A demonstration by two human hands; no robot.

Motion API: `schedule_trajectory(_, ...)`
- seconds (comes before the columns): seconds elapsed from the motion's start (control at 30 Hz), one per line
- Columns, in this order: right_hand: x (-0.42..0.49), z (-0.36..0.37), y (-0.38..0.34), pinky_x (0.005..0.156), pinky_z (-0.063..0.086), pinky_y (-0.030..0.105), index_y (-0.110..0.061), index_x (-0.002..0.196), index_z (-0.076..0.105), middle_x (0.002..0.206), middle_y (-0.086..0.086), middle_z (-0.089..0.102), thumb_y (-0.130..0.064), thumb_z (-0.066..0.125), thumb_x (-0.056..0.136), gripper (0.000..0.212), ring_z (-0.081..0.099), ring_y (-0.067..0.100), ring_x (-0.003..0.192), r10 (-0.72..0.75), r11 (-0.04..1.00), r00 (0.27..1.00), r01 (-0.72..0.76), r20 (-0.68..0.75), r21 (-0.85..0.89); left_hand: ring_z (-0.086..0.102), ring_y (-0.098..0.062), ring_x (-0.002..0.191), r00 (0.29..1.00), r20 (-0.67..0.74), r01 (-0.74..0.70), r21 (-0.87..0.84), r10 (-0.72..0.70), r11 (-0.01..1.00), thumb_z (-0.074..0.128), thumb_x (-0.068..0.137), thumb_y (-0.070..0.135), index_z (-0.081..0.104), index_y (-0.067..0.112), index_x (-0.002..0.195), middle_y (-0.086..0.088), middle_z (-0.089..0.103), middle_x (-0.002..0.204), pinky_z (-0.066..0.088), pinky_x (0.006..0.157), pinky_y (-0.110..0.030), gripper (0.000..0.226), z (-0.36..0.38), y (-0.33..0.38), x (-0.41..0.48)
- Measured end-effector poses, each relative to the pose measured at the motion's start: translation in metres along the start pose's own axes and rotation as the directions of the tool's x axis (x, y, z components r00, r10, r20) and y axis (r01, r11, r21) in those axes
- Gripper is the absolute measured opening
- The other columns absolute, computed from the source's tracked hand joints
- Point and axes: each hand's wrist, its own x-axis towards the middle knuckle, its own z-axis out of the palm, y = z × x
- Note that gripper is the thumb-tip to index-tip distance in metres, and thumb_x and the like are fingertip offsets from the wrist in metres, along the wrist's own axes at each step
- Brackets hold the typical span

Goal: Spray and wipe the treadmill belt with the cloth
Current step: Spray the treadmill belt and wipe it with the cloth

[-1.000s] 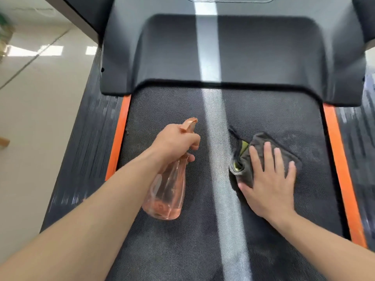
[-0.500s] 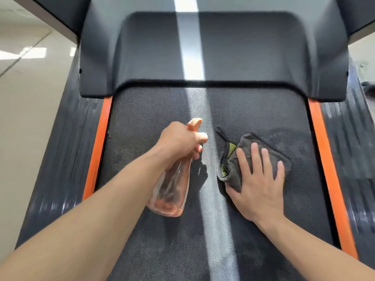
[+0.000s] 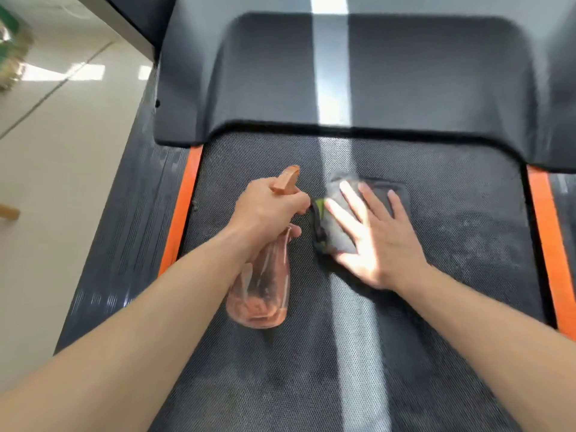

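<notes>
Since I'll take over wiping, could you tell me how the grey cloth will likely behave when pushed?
The cloth looks soft and folded, so it probably bunches easily. The textured belt likely drags it; the flat right hand helps.

Indoor workout spot: a gym or a home exercise rm, can't tell which. A treadmill fills most of the view, w/ a dark textured belt [image 3: 452,275], a grey motor cover [image 3: 436,73] at its far end, orange strips [image 3: 182,213] along both belt edges and ribbed foot rails [image 3: 124,229] outside them. Left of the machine lies a pale, glossy tile floor [image 3: 62,182] w/ bright patches of reflected light [image 3: 62,72] – so it's indoors. At the far left edge are a blurred green thing [image 3: 9,42] and a wooden bit [image 3: 7,212], both too unclear to name.
</notes>
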Motion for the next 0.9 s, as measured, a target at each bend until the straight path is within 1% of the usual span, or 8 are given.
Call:
schedule_trajectory(0.13,0.084,-0.012,0.014,0.125,0.009,0.057,-0.035,0.162,0.017,0.172,-0.003,0.011,-0.072,0.014,0.085,0.086,0.011,0.024,0.158,0.123,0.992,0.990,-0.123,0.063,0.005,0.063,-0.017,0.047,1.000,-0.022,-0.001,-0.062,-0.001,0.998,0.075,0.082,0.008,0.076,0.013,0.085,0.002,0.069,0.078,0.048,0.046,-0.024,0.006,-0.005,0.001,0.007)
schedule_trajectory(0.23,0.090,-0.011,0.008,0.125,0.010,0.055,-0.029,0.163,0.018,0.172,0.001,0.014,-0.070,0.010,0.086,0.087,0.014,0.025,0.157,0.147,0.989,0.989,-0.147,0.011,-0.036,0.064,-0.019,0.046,1.000,-0.022,-0.017,-0.057,0.015,0.998,0.074,0.081,0.009,0.074,0.022,0.084,0.003,0.070,0.081,0.051,0.053,-0.029,0.014,-0.007,-0.003,0.006)
schedule_trajectory(0.47,-0.014,0.000,-0.021,0.119,0.025,0.059,-0.029,0.156,0.038,0.167,0.005,0.030,-0.068,0.040,0.075,0.090,0.030,0.027,0.153,-0.224,0.974,0.971,0.221,0.088,0.037,0.069,-0.020,0.048,1.000,-0.007,0.005,0.038,-0.005,0.999,0.073,0.082,0.010,0.072,0.016,0.076,0.001,0.069,0.074,0.051,0.052,-0.026,0.008,-0.006,-0.004,-0.006)
schedule_trajectory(0.57,0.044,-0.014,0.016,0.124,0.012,0.056,-0.033,0.162,0.021,0.172,0.001,0.014,-0.066,0.046,0.089,0.084,0.016,0.025,0.157,0.031,0.999,0.995,-0.034,0.097,0.031,0.067,-0.020,0.046,1.000,0.014,0.011,0.040,-0.012,0.999,0.074,0.081,0.011,0.072,0.017,0.075,0.002,0.068,0.073,0.049,0.052,-0.026,0.008,-0.007,-0.011,-0.011)
schedule_trajectory(0.67,0.061,-0.016,0.027,0.125,0.003,0.054,-0.031,0.164,0.010,0.173,0.000,0.005,-0.069,0.031,0.089,0.087,0.006,0.025,0.158,0.235,0.970,0.967,-0.240,0.098,0.033,0.064,-0.019,0.044,0.999,0.026,0.024,0.000,-0.024,1.000,0.074,0.082,0.009,0.073,0.013,0.079,0.003,0.068,0.073,0.048,0.049,-0.026,0.006,-0.010,-0.018,-0.013)
schedule_trajectory(0.73,0.026,-0.010,0.000,0.124,0.011,0.057,-0.028,0.162,0.023,0.171,0.005,0.017,-0.068,0.029,0.084,0.088,0.018,0.029,0.156,0.123,0.992,0.991,-0.123,0.059,-0.001,0.065,-0.019,0.045,0.999,0.038,0.019,0.015,-0.020,1.000,0.074,0.082,0.009,0.073,0.009,0.086,0.000,0.068,0.077,0.050,0.053,-0.028,0.004,-0.010,-0.019,-0.014)
schedule_trajectory(0.83,-0.038,0.001,-0.024,0.122,0.019,0.058,-0.029,0.159,0.034,0.169,0.006,0.024,-0.068,0.042,0.079,0.090,0.025,0.029,0.154,-0.238,0.971,0.968,0.236,0.085,0.031,0.070,-0.020,0.049,0.999,0.030,0.015,0.089,-0.018,0.996,0.075,0.082,0.014,0.073,0.013,0.088,0.001,0.070,0.079,0.052,0.057,-0.027,0.005,-0.007,-0.015,-0.019)
schedule_trajectory(0.9,-0.031,-0.001,-0.013,0.121,0.019,0.057,-0.031,0.159,0.034,0.169,0.004,0.024,-0.069,0.044,0.076,0.092,0.025,0.027,0.154,-0.294,0.956,0.951,0.291,0.099,0.046,0.069,-0.021,0.049,0.999,0.035,0.011,0.081,-0.014,0.997,0.074,0.083,0.012,0.073,0.012,0.088,0.001,0.070,0.077,0.050,0.052,-0.025,0.004,-0.005,-0.011,-0.021)
